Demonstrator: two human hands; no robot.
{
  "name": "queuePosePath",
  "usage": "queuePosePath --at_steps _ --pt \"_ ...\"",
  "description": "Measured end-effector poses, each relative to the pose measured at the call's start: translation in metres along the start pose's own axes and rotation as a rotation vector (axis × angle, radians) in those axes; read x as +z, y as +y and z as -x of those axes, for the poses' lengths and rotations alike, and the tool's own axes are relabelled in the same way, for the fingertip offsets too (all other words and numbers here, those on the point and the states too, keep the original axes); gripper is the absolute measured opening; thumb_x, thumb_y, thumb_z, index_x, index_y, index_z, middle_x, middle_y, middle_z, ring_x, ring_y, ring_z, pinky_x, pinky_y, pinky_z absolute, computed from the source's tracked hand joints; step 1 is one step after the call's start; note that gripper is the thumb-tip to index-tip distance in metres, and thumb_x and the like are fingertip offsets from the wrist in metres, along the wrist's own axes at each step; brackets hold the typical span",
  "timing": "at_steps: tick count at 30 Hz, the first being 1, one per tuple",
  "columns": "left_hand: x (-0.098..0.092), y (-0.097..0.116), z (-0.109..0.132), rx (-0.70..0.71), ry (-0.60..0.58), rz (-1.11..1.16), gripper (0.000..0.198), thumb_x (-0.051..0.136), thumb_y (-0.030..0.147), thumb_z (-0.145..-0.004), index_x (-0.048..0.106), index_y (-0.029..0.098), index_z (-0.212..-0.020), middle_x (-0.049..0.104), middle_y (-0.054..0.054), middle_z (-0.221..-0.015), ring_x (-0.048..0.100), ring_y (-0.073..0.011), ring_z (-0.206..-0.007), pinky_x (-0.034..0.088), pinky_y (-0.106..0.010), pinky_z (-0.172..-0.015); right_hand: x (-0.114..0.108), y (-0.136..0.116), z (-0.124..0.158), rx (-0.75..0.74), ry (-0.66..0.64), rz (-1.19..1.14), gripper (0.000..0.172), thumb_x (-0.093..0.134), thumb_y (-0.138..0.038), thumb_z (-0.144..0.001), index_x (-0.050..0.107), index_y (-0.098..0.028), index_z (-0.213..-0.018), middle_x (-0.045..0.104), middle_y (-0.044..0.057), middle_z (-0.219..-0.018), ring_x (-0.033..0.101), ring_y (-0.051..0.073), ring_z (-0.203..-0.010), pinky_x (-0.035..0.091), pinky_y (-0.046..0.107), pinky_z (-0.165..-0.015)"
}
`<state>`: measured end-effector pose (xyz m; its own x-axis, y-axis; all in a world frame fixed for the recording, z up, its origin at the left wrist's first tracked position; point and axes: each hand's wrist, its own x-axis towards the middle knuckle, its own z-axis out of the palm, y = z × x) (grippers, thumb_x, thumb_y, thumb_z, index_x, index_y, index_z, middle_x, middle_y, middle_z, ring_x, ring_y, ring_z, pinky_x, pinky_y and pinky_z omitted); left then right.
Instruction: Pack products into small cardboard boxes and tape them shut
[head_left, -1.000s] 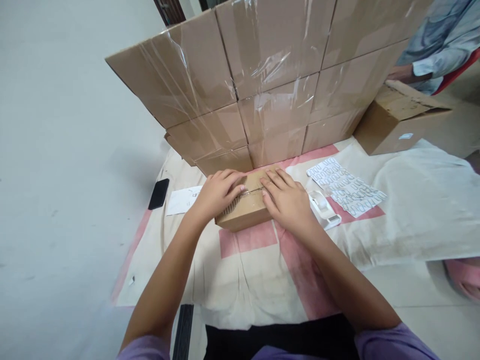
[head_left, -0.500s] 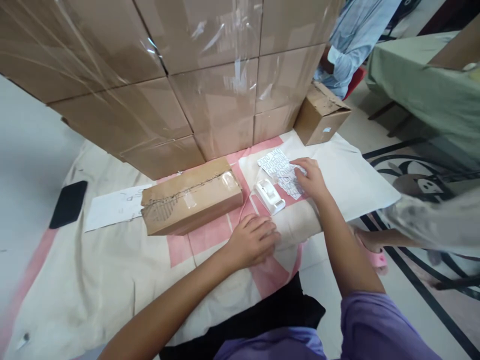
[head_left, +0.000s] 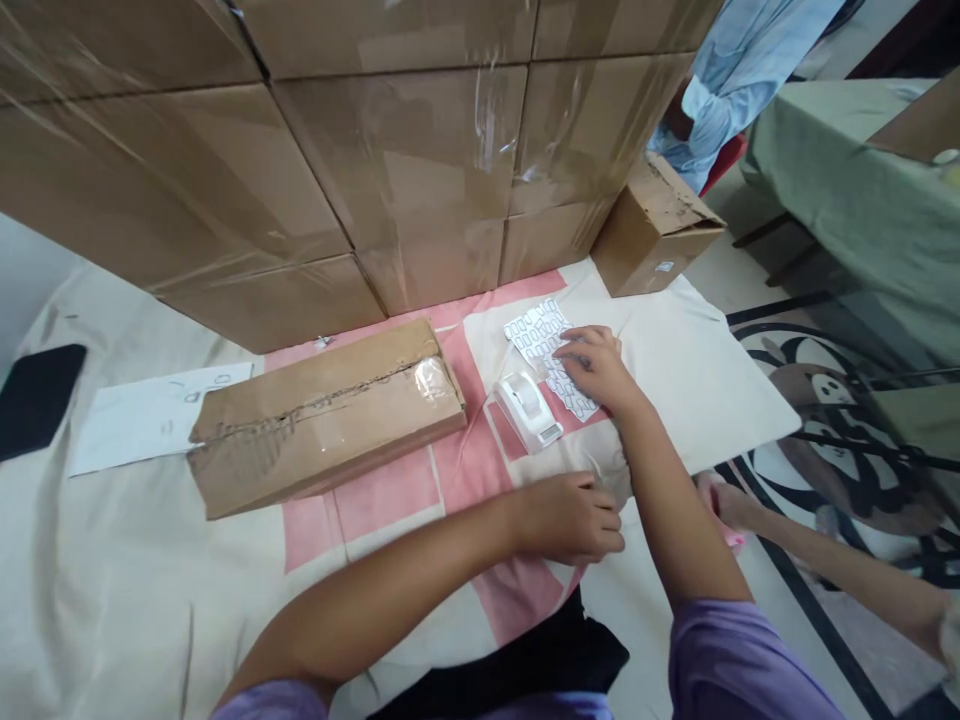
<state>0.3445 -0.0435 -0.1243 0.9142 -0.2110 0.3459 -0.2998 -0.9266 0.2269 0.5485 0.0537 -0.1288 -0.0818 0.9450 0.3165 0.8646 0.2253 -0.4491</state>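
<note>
My right hand [head_left: 596,365] rests on a white paper sheet [head_left: 536,332] printed with rows of small outlined shapes. Its fingers are bent slightly and spread over the paper, covering part of it. Just left of that hand stands a white tape dispenser [head_left: 529,408]. My left hand [head_left: 574,518] is curled closed near the front edge of the bed-like surface, below the dispenser; whatever its fingers may hold is hidden. Further left lies a long brown cardboard box [head_left: 330,415], its top seam worn and a patch of clear tape at its right end.
Stacked taped cartons [head_left: 435,170] form a wall behind. A smaller carton [head_left: 656,235] stands at the back right. White paper [head_left: 150,415] and a dark flat object [head_left: 41,400] lie left. Another person's sleeve [head_left: 739,90] shows beyond; someone's arm [head_left: 847,575] reaches low at the right.
My left hand has moved right, away from the long box, and its fingers have curled in. My right hand has shifted slightly left over the printed sheet. The view has turned.
</note>
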Motion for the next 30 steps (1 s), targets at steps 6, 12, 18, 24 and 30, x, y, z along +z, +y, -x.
queuePosePath --at_steps 6,12,18,24,30 --pt "-0.008 -0.004 0.002 -0.021 -0.002 0.043 0.005 0.060 0.018 -0.095 0.064 0.019 -0.091 0.072 -0.002 -0.095 0.061 -0.0199 -0.101 0.038 -0.040 -0.079 0.000 -0.009 -0.001 -0.033 -0.039 0.027 0.009 0.064 -0.026 -0.092 0.073 -0.027 -0.094 0.067 0.008 -0.123 0.049 0.035 -0.124 0.038 0.059 -0.104" --pt "-0.007 -0.005 0.003 -0.038 0.014 0.075 0.008 0.058 0.020 -0.096 0.063 0.021 -0.091 0.073 -0.002 -0.096 0.061 -0.0193 -0.101 0.038 -0.040 -0.079 0.002 -0.019 -0.001 -0.167 -0.001 0.144 0.013 0.053 -0.022 -0.098 0.065 -0.024 -0.095 0.067 0.009 -0.109 0.052 0.032 -0.115 0.038 0.056 -0.103" --pt "-0.003 -0.007 0.003 -0.049 0.032 0.089 0.008 0.059 0.022 -0.096 0.062 0.022 -0.089 0.073 -0.001 -0.096 0.061 -0.0193 -0.100 0.038 -0.040 -0.079 0.004 -0.022 -0.004 -0.147 -0.062 0.033 0.019 0.042 -0.021 -0.102 0.060 -0.024 -0.097 0.063 0.013 -0.109 0.055 0.031 -0.107 0.047 0.053 -0.096" --pt "0.002 -0.007 0.002 -0.059 0.058 0.107 0.006 0.062 0.023 -0.094 0.063 0.022 -0.089 0.074 0.000 -0.096 0.062 -0.0196 -0.101 0.037 -0.041 -0.080 0.003 -0.024 -0.005 -0.144 -0.080 -0.015 0.011 0.050 -0.025 -0.099 0.060 -0.025 -0.099 0.061 0.013 -0.113 0.055 0.033 -0.112 0.046 0.056 -0.101" --pt "0.004 -0.007 0.002 -0.059 0.076 0.091 0.009 0.059 0.020 -0.095 0.063 0.022 -0.088 0.074 -0.001 -0.096 0.063 -0.0196 -0.100 0.037 -0.040 -0.077 0.005 -0.020 -0.005 -0.154 -0.111 0.009 0.018 0.043 -0.024 -0.101 0.060 -0.026 -0.096 0.063 0.012 -0.114 0.055 0.033 -0.111 0.045 0.055 -0.098"
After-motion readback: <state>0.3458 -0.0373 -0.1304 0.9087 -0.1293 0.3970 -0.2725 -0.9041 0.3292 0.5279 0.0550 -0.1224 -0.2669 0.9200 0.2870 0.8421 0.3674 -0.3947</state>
